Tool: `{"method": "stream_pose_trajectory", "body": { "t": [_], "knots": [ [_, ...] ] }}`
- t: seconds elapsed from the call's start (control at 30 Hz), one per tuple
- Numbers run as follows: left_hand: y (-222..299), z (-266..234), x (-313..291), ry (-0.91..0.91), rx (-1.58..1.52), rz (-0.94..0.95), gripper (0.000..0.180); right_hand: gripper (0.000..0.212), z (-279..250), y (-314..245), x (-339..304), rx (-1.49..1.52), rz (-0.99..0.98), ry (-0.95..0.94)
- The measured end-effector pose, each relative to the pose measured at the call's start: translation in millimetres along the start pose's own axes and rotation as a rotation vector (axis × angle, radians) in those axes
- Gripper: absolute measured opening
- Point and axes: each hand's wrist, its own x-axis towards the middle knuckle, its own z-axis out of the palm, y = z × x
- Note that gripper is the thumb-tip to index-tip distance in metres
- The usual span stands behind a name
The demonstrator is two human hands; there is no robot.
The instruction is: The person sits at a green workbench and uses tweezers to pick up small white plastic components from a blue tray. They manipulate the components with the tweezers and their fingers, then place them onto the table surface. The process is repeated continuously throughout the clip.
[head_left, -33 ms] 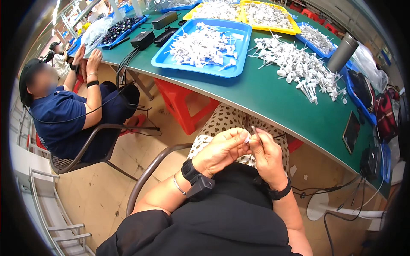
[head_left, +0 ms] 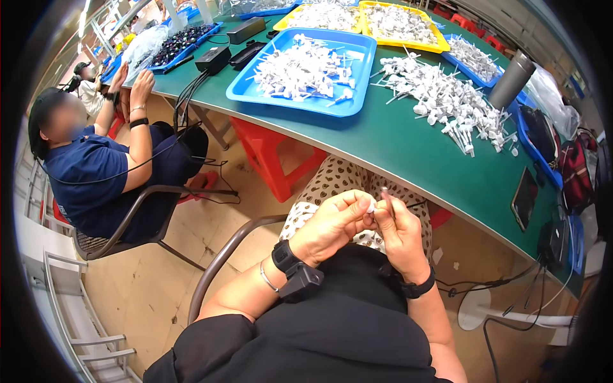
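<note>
One small white plastic-looking piece (head_left: 371, 207) is resting clamped in the left hand (head_left: 331, 225); just right of it, the right hand (head_left: 403, 234) is pinching a slim brownish forward-pointing rod (head_left: 385, 194).

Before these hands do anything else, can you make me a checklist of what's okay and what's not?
1. Left hand pinches the small white piece: ok.
2. Right hand grips the slim rod: ok.
3. White piece and rod touching: cannot tell, fingers cover the spot.
4. Big blue tray fully on the green table: ok.
5. All stemmed white parts inside trays: not ok, a loose pile lies right of the big blue tray.
</note>
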Motion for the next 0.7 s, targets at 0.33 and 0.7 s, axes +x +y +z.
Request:
{"method": "stream_pose_trajectory", "body": {
  "t": [0.33,0.7],
  "knots": [
    [14.1,12.9,-1.7,0.038,0.929,0.575,0.016,0.030,-14.7,-13.9,7.9,0.319,-0.026,0.108],
    [10.2,18.2,-4.8,0.143,1.073,0.630,0.010,0.030,-30.1,-30.9,7.4,0.631,-0.021,0.190]
  ]
}}
